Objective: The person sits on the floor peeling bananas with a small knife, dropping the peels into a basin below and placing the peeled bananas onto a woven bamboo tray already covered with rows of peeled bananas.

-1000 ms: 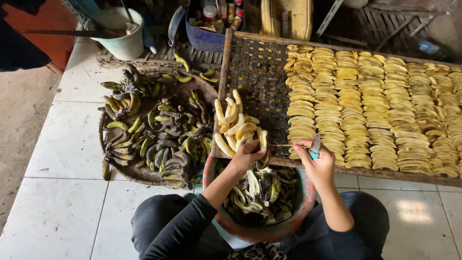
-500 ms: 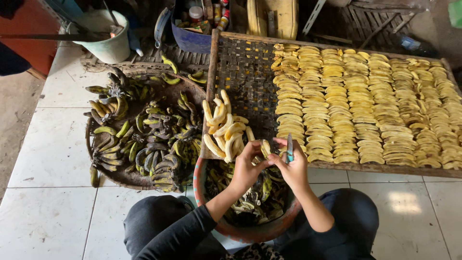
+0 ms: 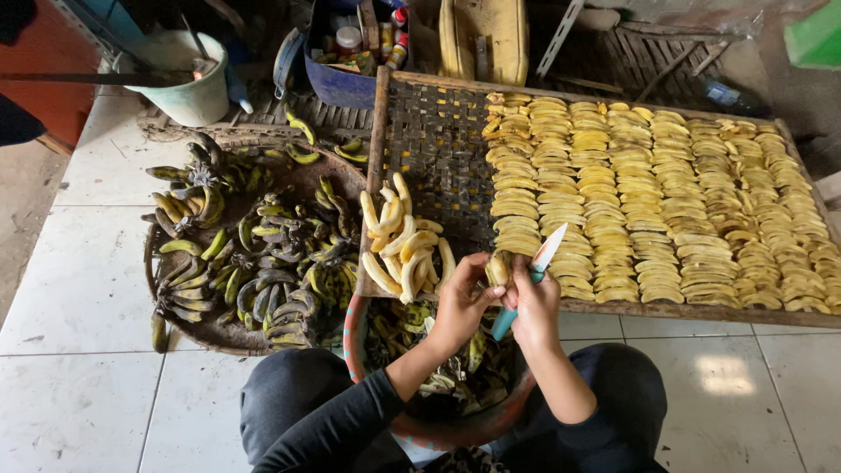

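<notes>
My left hand (image 3: 462, 300) grips a peeled yellow banana (image 3: 498, 267) just above the near edge of the woven drying rack (image 3: 434, 144). Touching it from the right, my right hand (image 3: 534, 302) holds a small knife (image 3: 536, 265) with a teal handle, its white blade pointing up and right beside the banana. Both hands hover over a round basin (image 3: 359, 320) that holds banana peels. A pile of peeled bananas (image 3: 405, 241) lies on the rack just left of my hands.
Rows of sliced banana pieces (image 3: 657, 201) cover the right part of the rack. A round woven tray (image 3: 162, 302) of green-black unpeeled bananas (image 3: 254, 254) sits at left on the tiled floor. A pale bucket (image 3: 188, 83), a blue tub (image 3: 342, 83) and a yellow jerrycan (image 3: 486, 35) stand behind.
The hands have come together over the basin; the knife has swung from pointing left to blade up beside the banana. The camera view has shifted slightly.
</notes>
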